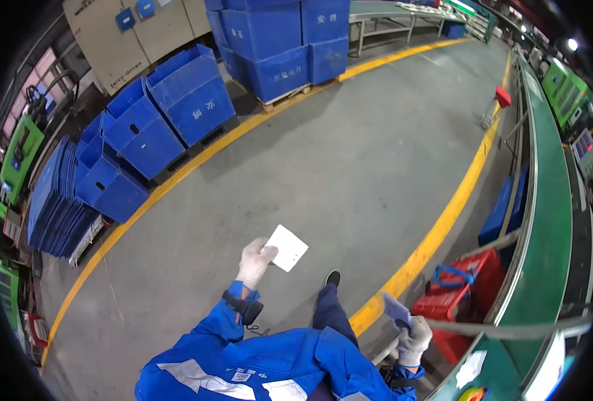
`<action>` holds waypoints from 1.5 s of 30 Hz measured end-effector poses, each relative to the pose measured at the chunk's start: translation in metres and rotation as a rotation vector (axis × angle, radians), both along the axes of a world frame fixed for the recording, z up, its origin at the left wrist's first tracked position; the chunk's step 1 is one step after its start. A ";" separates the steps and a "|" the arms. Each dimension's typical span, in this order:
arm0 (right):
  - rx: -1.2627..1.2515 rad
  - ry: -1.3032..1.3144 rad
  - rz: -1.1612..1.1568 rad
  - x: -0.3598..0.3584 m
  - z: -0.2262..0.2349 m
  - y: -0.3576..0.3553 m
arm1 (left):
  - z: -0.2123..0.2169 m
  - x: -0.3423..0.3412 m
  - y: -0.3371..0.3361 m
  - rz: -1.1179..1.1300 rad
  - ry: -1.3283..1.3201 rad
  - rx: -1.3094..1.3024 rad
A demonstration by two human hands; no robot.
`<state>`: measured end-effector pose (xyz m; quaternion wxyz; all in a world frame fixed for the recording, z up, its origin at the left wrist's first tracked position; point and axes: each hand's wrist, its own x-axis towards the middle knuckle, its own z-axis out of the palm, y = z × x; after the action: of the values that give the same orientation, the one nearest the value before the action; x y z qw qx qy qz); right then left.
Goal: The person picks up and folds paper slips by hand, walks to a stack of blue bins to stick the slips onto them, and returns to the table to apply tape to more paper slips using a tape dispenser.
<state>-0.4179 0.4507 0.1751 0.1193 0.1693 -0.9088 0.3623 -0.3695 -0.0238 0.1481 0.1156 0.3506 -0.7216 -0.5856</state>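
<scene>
My left hand (pixel 253 260), in a pale work glove, is closed on the edge of a flat white square plate (pixel 288 248). The plate has small dark marks near its right corner and is held out over the grey floor. On the right, my right hand (pixel 414 339), also gloved, grips a thin pale bluish-grey flat piece (pixel 396 309). A dark patch shows where that piece meets the fingers; its exact kind is unclear. Just beyond this hand stands a red plastic crate (pixel 441 304) with a blue strap or cloth over its rim.
A green conveyor belt (pixel 542 227) with a metal edge runs along the right. Blue bins (pixel 193 100) and stacked flat blue sheets (pixel 56 200) line the left. Yellow lines (pixel 437 237) border the grey walkway (pixel 350 160). A red-topped stand (pixel 502 97) is farther off.
</scene>
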 end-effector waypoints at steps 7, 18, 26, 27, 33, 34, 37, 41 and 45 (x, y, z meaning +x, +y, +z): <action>0.063 0.038 0.227 -0.241 0.028 -0.132 | 0.043 -0.146 -0.109 0.278 0.239 0.212; 0.070 0.087 0.355 -0.562 0.018 -0.364 | 0.083 -0.435 -0.375 0.487 0.696 0.119; -0.072 0.076 0.145 -0.726 0.032 -0.480 | 0.156 -0.726 -0.596 0.345 0.966 0.100; -0.086 0.043 0.103 -0.741 0.034 -0.491 | 0.168 -0.757 -0.616 0.341 0.963 0.081; -0.128 0.000 0.017 -0.856 0.014 -0.543 | 0.227 -0.946 -0.721 0.423 1.008 -0.109; -0.154 0.011 0.039 -0.882 0.007 -0.551 | 0.237 -0.978 -0.740 0.452 1.008 -0.176; -0.186 0.034 0.017 -0.971 -0.013 -0.578 | 0.272 -1.081 -0.798 0.515 1.013 -0.322; -0.257 0.072 0.011 -1.107 -0.015 -0.621 | 0.318 -1.195 -0.868 0.548 1.025 -0.511; -0.215 0.055 0.114 -1.231 0.013 -0.658 | 0.349 -1.289 -0.926 0.634 0.997 -0.508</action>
<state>-1.6489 -0.2074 0.1880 0.1408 0.2166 -0.8500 0.4591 -1.6585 -0.9499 0.4967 0.6841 0.1943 -0.5588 -0.4266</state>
